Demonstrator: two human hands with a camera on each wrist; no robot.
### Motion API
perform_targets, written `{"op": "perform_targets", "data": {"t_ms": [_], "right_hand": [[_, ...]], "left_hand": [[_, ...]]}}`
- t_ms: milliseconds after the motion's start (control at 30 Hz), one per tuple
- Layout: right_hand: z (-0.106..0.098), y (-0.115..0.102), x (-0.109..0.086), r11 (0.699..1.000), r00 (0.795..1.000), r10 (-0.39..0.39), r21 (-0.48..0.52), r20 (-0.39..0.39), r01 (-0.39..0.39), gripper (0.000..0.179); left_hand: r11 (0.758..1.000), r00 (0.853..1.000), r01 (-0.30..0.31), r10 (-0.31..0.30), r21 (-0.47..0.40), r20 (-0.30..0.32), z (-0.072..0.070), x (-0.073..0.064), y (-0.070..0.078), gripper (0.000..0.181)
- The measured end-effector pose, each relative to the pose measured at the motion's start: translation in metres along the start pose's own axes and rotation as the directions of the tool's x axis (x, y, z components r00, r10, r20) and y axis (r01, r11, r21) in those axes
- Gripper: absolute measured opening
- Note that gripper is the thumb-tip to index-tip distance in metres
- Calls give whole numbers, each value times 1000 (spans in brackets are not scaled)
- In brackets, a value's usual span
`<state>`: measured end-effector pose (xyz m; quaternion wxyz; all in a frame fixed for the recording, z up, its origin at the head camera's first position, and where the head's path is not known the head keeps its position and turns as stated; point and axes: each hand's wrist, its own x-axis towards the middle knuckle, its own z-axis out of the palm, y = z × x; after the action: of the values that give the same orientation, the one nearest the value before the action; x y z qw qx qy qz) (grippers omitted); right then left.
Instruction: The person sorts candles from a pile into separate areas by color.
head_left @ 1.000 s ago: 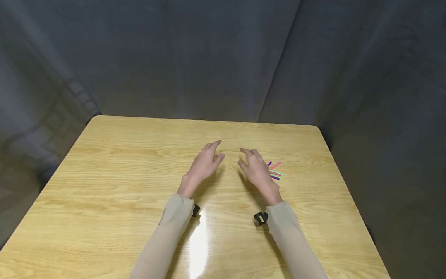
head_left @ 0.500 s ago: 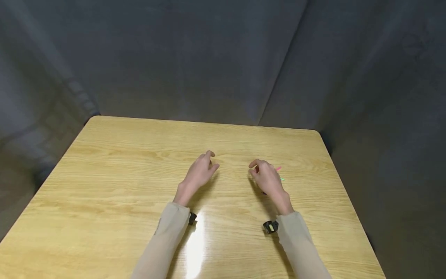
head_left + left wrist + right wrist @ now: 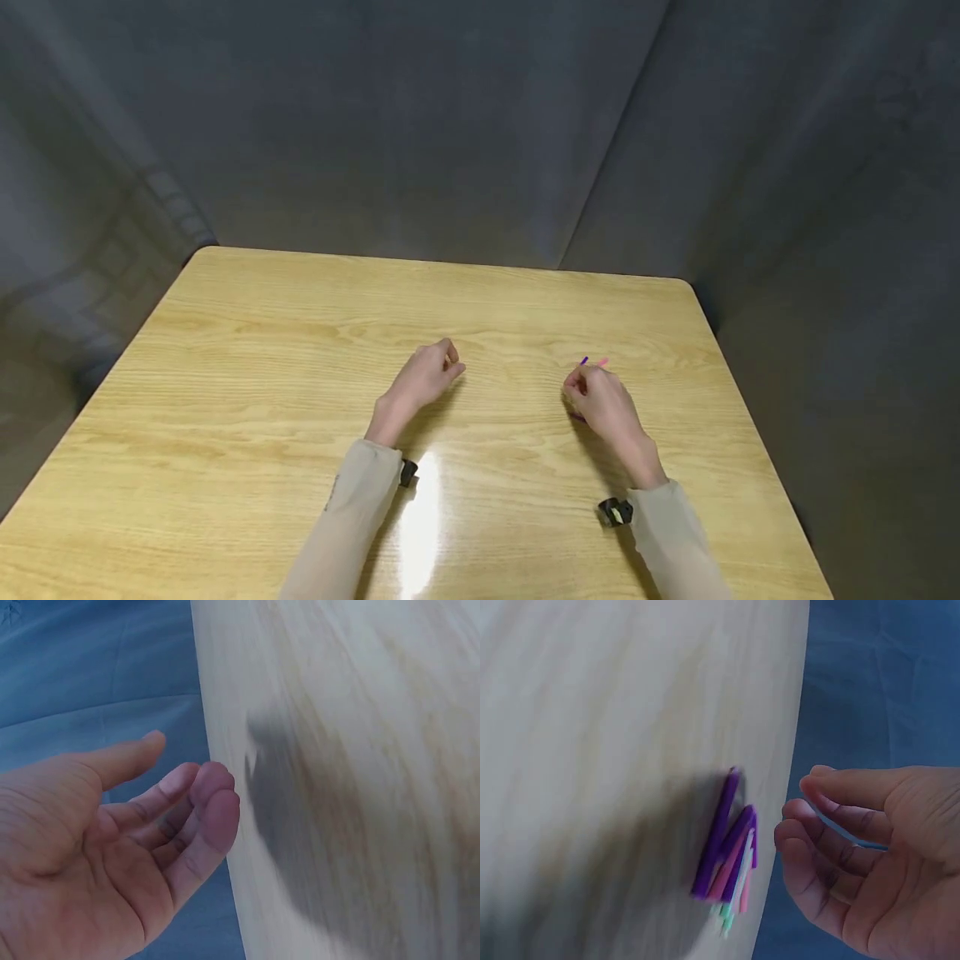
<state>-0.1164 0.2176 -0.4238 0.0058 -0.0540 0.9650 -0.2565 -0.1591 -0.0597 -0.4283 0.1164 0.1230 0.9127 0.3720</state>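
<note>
Above the right side of the table hovers my right hand (image 3: 606, 407), fingers loosely curled and thumb close to the fingertips, with nothing in it. Under and beside it lies a small pile of thin sticks; the right wrist view shows purple sticks (image 3: 717, 836), a pink stick (image 3: 725, 879) and pale green sticks (image 3: 728, 915), apart from the fingers. In the head view the hand hides most of the pile, leaving a pink tip (image 3: 603, 362) and a purple tip (image 3: 584, 361) visible. My left hand (image 3: 418, 380) hangs over the table's middle, its fingers loosely bent and holding nothing.
The wood-grain table (image 3: 247, 358) has a bright light reflection (image 3: 420, 525) near its front. Dark curtains (image 3: 390, 125) stand behind it and at both sides. A black wrist camera (image 3: 616, 512) sits at the right cuff, another (image 3: 408, 472) at the left.
My right hand has moved right and nearer to me, over the sticks, its fingers curling in more. My left hand has drawn back slightly, its fingers more bent.
</note>
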Motion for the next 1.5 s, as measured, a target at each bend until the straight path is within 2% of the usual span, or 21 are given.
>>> {"op": "perform_targets", "data": {"t_ms": [200, 333, 433, 600, 800, 1233, 1500], "right_hand": [[-5, 9, -5, 998, 999, 39, -40, 24, -38, 11], [-4, 12, -8, 997, 999, 32, -68, 16, -31, 14], [-3, 14, -12, 996, 999, 29, -84, 20, -28, 14], [-3, 18, -19, 993, 998, 46, -107, 37, -42, 12], [-4, 22, -22, 989, 995, 64, -135, 77, -53, 12], [0, 22, -23, 993, 998, 29, -119, 51, -22, 14], [1, 22, -26, 991, 997, 25, -135, 69, -16, 13]], "left_hand": [[1000, 999, -1, 1, 8, 48, 4, 1, 0, 12], [1000, 998, 18, -18, 8, 59, 7, 1, 1, 13], [999, 996, 37, -35, -12, 84, 8, -1, 0, 13], [998, 992, 34, -28, -45, 126, 10, -2, -2, 14], [998, 991, 47, -42, -35, 125, 10, -3, -5, 15], [994, 987, 79, -66, -82, 148, 8, -3, -10, 13], [990, 986, 100, -86, -102, 141, 10, -7, -10, 14]]}}
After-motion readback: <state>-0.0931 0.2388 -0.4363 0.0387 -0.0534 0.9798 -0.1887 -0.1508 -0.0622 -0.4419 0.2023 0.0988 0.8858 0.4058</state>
